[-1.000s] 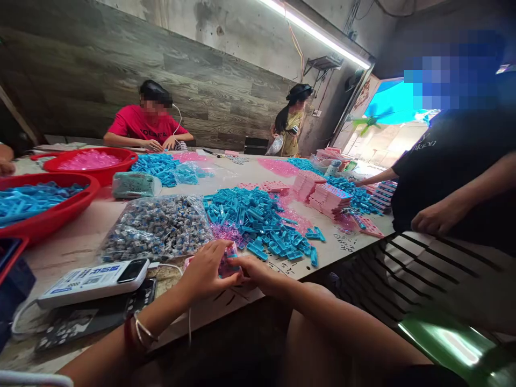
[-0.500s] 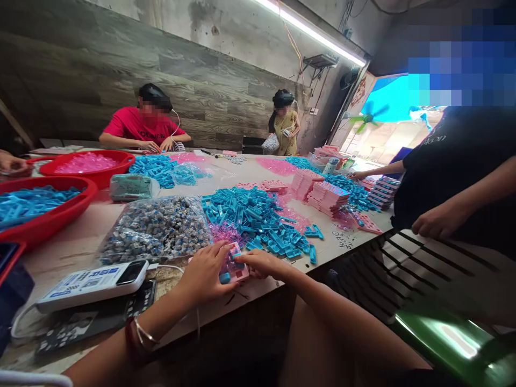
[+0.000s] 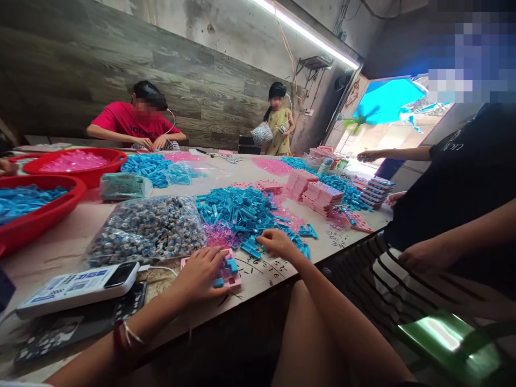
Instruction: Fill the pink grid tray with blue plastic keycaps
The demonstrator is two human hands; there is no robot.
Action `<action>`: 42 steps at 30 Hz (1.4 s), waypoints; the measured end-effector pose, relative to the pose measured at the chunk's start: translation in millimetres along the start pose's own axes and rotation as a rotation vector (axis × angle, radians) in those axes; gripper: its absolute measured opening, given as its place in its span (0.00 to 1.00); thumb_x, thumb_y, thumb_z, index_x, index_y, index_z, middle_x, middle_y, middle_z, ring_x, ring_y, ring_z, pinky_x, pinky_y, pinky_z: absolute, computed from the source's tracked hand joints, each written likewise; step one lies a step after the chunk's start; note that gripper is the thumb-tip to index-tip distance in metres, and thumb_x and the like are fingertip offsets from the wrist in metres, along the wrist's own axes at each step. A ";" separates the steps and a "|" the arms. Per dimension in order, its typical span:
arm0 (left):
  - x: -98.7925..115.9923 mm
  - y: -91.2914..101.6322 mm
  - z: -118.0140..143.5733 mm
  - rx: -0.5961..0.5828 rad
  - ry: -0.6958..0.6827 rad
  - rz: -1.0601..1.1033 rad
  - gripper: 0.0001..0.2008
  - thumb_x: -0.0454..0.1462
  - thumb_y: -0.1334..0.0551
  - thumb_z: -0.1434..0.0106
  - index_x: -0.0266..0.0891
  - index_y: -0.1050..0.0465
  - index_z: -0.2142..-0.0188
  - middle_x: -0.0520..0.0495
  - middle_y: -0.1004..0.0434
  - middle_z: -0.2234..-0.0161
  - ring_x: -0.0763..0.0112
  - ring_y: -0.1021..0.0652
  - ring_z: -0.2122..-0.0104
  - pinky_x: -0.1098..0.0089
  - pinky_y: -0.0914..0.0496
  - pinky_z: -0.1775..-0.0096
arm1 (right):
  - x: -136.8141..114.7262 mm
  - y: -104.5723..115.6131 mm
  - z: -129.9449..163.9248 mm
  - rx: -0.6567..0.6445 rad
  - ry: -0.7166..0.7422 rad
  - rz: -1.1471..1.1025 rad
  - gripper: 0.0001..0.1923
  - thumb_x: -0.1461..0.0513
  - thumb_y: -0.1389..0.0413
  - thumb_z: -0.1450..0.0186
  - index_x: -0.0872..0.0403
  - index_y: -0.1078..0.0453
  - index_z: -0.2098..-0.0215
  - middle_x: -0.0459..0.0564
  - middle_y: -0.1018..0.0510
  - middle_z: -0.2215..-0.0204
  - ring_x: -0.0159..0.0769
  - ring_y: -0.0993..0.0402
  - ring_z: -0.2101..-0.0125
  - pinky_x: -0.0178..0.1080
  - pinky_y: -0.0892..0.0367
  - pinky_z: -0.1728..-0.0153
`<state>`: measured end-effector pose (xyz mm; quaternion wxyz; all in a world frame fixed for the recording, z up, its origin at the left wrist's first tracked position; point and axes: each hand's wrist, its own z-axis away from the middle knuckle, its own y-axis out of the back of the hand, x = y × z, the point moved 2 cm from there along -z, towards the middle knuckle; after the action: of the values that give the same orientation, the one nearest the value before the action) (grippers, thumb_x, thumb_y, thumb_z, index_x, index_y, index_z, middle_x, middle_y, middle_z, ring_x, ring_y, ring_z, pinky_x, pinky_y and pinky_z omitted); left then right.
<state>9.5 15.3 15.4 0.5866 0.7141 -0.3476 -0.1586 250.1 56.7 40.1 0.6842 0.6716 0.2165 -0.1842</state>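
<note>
My left hand (image 3: 199, 274) presses down on a small pink tray (image 3: 229, 272) with a few blue pieces set in it, near the table's front edge. My right hand (image 3: 278, 242) reaches into the near edge of a heap of blue plastic pieces (image 3: 245, 215), fingers curled over one or two of them; whether it grips one I cannot tell. Small clear pink pieces (image 3: 220, 235) lie between the tray and the heap. A clear bag of grey and blue parts (image 3: 145, 228) sits just left of my left hand.
A white device (image 3: 78, 285) lies on a dark pad at the front left. Two red basins (image 3: 76, 164) stand at the left. Stacks of pink trays (image 3: 320, 196) are further right. A person in black (image 3: 463, 188) stands at the right; two others are at the far side.
My right hand left the pink tray and moved forward to the blue heap. The left hand stayed on the tray. The person at the right raised an arm over the table.
</note>
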 end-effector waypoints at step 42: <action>4.3 -2.5 -1.2 -0.117 0.050 -0.056 0.40 0.61 0.50 0.43 0.39 0.45 0.39 0.38 0.41 0.40 0.50 0.39 0.42 0.52 0.45 0.43 | 68.8 19.1 -39.9 0.266 -0.013 0.177 0.08 0.65 0.44 0.45 0.55 0.25 0.66 0.48 0.21 0.66 0.36 0.27 0.63 0.33 0.36 0.63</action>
<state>14.0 13.4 14.1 0.6310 0.6918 -0.3031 -0.1771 316.1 99.7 18.5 0.6044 0.7714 0.1257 -0.1546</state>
